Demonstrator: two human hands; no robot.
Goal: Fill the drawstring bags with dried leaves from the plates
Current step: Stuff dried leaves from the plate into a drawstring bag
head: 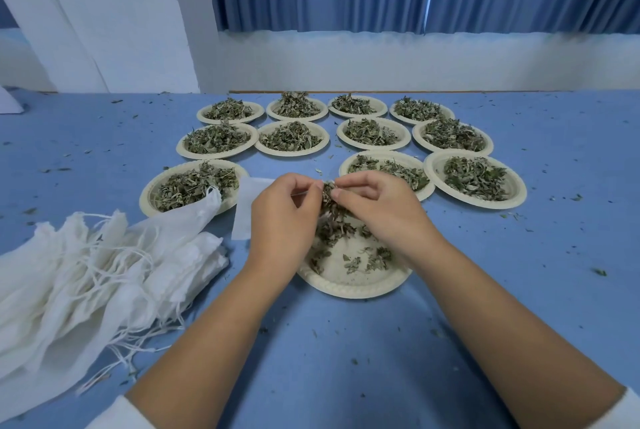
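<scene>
A blue counter [485, 290] carries eleven pale plates [431, 165] heaped with dried leaves [474, 179], set in rows toward its far edge. A nearer plate [353, 286] holds only a few leaves (mostly bare). White drawstring bags [86, 272] lie piled at left. Leaf crumbs [600, 271] are scattered about.

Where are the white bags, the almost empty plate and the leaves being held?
white bags [104, 266]: head view, middle of the pile.
almost empty plate [353, 290]: head view, its near rim.
held leaves [331, 205]: head view, middle of the clump.
</scene>
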